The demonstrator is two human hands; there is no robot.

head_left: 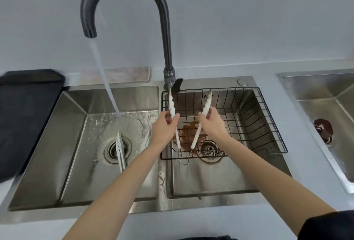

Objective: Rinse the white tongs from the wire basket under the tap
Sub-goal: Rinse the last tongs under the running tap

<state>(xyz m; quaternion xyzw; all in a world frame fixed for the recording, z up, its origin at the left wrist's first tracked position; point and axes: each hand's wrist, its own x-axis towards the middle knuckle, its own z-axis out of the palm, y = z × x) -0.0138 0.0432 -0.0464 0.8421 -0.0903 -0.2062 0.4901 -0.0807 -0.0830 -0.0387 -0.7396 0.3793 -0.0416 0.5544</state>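
Both forearms reach in from 6 o'clock, bare, converging over the right basin of a double steel sink [122,204]. White tongs [191,123] held spread in a V above the wire basket [268,123], which sits in the right basin; hinge loop hangs toward 6 o'clock, tips point toward 12.

Left hand [164,126]: fingers curled round the left arm of the tongs about mid-length, thumb on the near side, wrist straight. Right hand [211,123]: thumb and fingers pinching the right arm of the tongs at a similar height, back of the hand up, wrist slightly bent inward. The two hands are near each other but apart.

Tap [122,0], dark gooseneck, arches toward 10 o'clock; water stream [104,78] falls into the left basin, splashing near its drain. Tongs are well to the right of the stream, not under it.

A second pair of pale tongs [120,149] lies in the left basin across the drain. Brown stain on the right basin floor under the basket. Dark tray [28,113] at 9 o'clock on the counter. Folded cloth [115,76] behind the sink at 12. Another sink [325,94] at 3 o'clock.
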